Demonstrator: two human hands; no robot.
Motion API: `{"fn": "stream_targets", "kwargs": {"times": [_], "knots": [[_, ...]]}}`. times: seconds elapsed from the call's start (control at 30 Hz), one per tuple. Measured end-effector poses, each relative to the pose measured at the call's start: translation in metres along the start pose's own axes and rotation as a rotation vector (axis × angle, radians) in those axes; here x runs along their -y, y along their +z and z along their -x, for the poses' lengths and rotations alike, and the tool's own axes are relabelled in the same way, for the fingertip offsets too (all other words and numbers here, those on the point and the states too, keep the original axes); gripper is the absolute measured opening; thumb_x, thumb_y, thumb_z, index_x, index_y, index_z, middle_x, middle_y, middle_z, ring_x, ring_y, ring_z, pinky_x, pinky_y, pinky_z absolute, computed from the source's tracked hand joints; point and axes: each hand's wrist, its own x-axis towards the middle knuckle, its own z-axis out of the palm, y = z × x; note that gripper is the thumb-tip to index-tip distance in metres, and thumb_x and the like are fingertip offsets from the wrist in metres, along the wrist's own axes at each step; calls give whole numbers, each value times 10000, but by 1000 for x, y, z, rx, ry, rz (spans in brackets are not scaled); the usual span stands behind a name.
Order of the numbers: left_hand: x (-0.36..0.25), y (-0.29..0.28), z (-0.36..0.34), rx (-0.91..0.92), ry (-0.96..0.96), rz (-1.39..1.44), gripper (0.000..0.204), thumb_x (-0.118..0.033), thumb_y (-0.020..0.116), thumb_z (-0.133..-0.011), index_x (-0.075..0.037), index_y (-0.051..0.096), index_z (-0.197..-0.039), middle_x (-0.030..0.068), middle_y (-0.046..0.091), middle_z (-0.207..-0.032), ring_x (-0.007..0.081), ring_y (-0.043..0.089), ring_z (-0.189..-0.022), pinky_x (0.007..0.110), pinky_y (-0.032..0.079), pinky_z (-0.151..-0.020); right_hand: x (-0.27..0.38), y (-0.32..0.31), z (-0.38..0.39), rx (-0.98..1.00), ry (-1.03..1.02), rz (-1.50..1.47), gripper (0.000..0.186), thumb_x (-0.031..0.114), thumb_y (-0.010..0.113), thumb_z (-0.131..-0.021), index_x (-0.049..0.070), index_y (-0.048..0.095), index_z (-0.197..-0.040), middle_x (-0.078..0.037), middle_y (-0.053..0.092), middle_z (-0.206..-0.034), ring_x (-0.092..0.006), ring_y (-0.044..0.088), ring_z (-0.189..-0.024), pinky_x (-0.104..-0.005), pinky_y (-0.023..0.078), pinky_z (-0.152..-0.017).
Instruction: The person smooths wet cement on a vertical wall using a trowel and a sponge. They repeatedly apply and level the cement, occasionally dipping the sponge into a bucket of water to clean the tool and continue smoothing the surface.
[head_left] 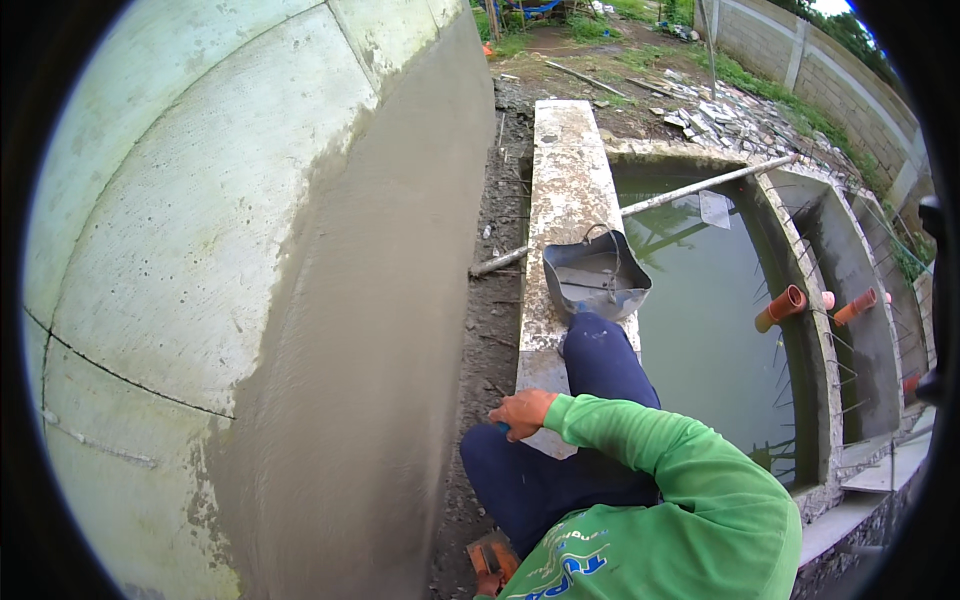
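My right hand (523,412), in a green sleeve, is closed around a blue handle (503,428) above my bent knee. The rest of that tool is hidden. Low at the bottom edge, my left hand (487,583) grips an orange float (493,556) close to the wall's foot; part of it is out of sight behind my leg. Grey wet plaster (390,290) coats the lower wall, with bare pale concrete (210,200) above and left of it. Ahead of my knees, a black rubber bucket (633,300) with grey mortar inside rests on a stained plank (572,150).
To the right lies a basin of greenish water (700,300), bordered by concrete walls with bare rebar and orange pipes (781,309). A pole (710,184) crosses it and passes the plank. Broken tiles (715,125) lie beyond, before a block wall (830,70).
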Motion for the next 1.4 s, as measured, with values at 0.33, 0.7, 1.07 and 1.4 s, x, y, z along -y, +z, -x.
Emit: {"fn": "stream_targets", "kwargs": {"times": [0.33,0.7,1.07,1.4], "knots": [[-28,-10,10,-23,-37,-42,462,-78,677,-924,-104,402,-1295,51,498,-642,166,463,-484,370,414,-410,-2,-6,9,21,59,-62,555,288,695,-794,149,583,-1319,-154,692,-1106,-372,674,-1049,-502,555,-836],[-19,-14,-50,51,97,-45,569,-96,715,-905,-92,370,-1357,64,529,-667,166,484,-490,374,403,-410,-11,-42,32,-501,-161,-328,782,158,746,-761,79,387,-1451,-242,589,-1237,-437,623,-1095,-469,535,-920],[-71,-25,20,-36,-66,-250,351,-76,650,-911,-83,422,-1178,74,534,-679,165,468,-446,363,414,-372,-345,-152,87,-937,627,-634,461,243,818,-643,29,737,-1043,-121,700,-927,-253,666,-870,-336,532,-809],[-368,179,121,106,49,-359,346,-74,640,-908,-83,411,-1167,75,527,-677,165,468,-447,359,412,-369,-409,-117,33,-611,475,-1803,321,68,749,-760,83,742,-1081,3,728,-920,-108,657,-761,-285,543,-689]]}}
